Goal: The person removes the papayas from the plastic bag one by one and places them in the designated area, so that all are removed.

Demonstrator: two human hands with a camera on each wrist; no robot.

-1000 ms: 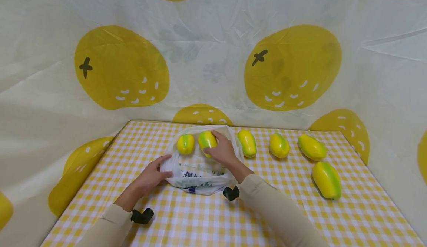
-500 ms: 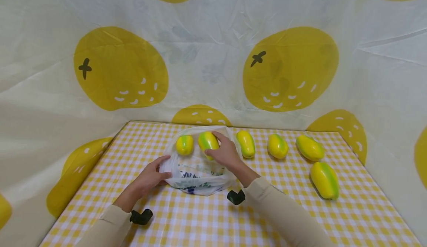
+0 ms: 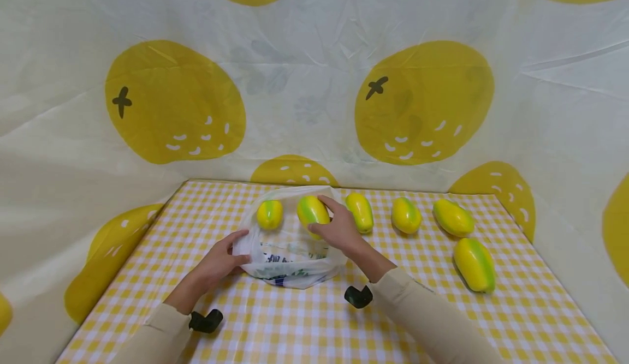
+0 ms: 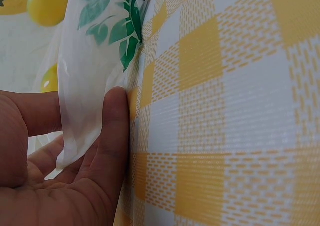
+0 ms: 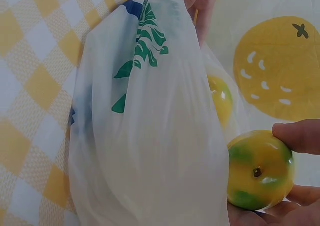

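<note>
A thin white plastic bag (image 3: 304, 272) lies on the table with its mouth held wide, green leaf print showing in both wrist views. My left hand (image 3: 222, 260) holds the bag's left edge, the film between thumb and fingers (image 4: 115, 136). My right hand (image 3: 340, 227) grips a yellow papaya (image 3: 308, 211) with green streaks, thumb and fingers around its side, over the bag's opening. In the right wrist view the stem end of this papaya (image 5: 257, 173) faces the camera beside the bag's rim. Another papaya (image 3: 269, 215) sits inside the bag at the left.
Several more papayas stand to the right: one (image 3: 360, 212) close behind my right hand, then one (image 3: 406, 215), one (image 3: 453, 218) and one (image 3: 475, 266) nearer me. A yellow checked cloth (image 3: 295, 331) covers the table. Fruit-printed fabric (image 3: 300, 96) hangs behind and at the sides.
My right hand has shifted slightly to the right and toward me with the papaya in its grip. The left hand stays at the bag's edge.
</note>
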